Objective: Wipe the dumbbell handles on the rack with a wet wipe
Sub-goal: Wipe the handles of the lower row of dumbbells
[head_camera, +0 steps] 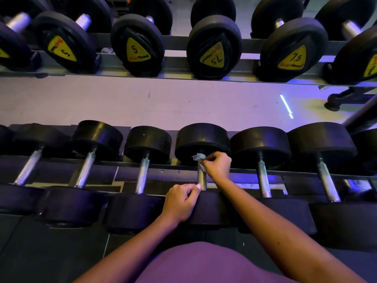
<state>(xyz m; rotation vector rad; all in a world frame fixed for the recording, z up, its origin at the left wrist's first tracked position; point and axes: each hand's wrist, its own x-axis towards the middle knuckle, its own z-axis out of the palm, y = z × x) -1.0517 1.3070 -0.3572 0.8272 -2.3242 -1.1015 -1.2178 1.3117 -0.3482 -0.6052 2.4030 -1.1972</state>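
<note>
Pinching wet wipe (199, 157) against far end of handle (202, 178) with right hand (217, 165); resting left hand (180, 203) at near end, fingers clenched, thumb touching.

The rack's near tier (244, 173) spans the lower half of the frame; a row of dumbbells (142, 176) lies across its rails side by side, black heads at both ends, knurled steel handles between; the far tier (175, 58) runs along the top, carrying dumbbells with yellow labels, 5 left of centre, 7.5 to the right; between the tiers shows pale floor (142, 103); a black foot (334, 102) stands on it at right.
</note>
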